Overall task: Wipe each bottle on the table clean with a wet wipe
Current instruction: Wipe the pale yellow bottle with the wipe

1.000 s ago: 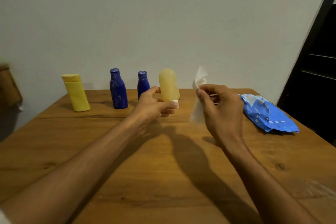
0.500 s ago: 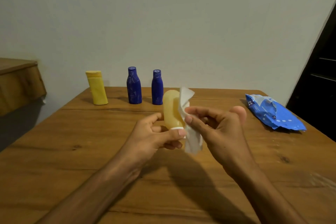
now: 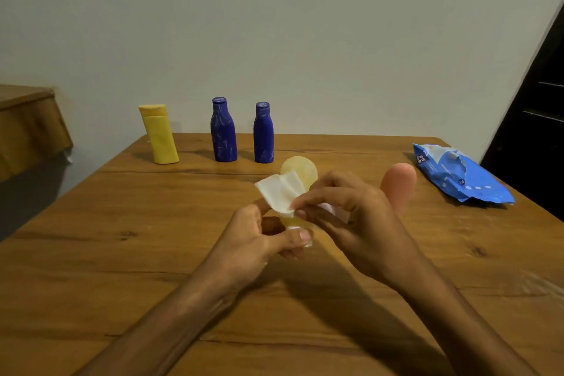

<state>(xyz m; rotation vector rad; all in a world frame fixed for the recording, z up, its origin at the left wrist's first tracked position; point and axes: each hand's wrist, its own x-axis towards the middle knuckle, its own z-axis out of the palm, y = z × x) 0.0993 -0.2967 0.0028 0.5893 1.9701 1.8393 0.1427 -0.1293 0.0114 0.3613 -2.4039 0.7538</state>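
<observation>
Held item: pale yellow bottle (image 3: pixel 300 169), translucent soft plastic with a rounded end uppermost and a white cap below, raised above the middle of the table (image 3: pixel 122 253). Its lower half is hidden by fingers and wipe

Left hand (image 3: pixel 253 238): curled round the bottle's lower end, thumb laid across the cap

Right hand (image 3: pixel 351 217): thumb and fingertips pinching the wet wipe (image 3: pixel 279 192), a thin, creased white sheet, against the front of the bottle. The two hands are close together

Back row, upright and well apart from the hands: yellow bottle (image 3: pixel 160 134), flat-sided and opaque with a matching cap, and two dark blue bottles with pale scribbled marks, the wider blue bottle (image 3: pixel 223 131) and the slimmer blue bottle (image 3: pixel 263 133)

Partly behind the right hand: peach bottle (image 3: pixel 398 183), smooth with a rounded top

Far right: wipes pack (image 3: pixel 457 177), crinkled glossy blue film, lying flat

Table: brown wood with knots and plank seams. Surroundings: plain pale wall (image 3: pixel 305 24), wooden furniture (image 3: pixel 27 122) at left, dark door (image 3: pixel 537 107) at right

Change from half a second ago: the wipe hung down the bottle's right side; it is now drawn up and leftward across the front
</observation>
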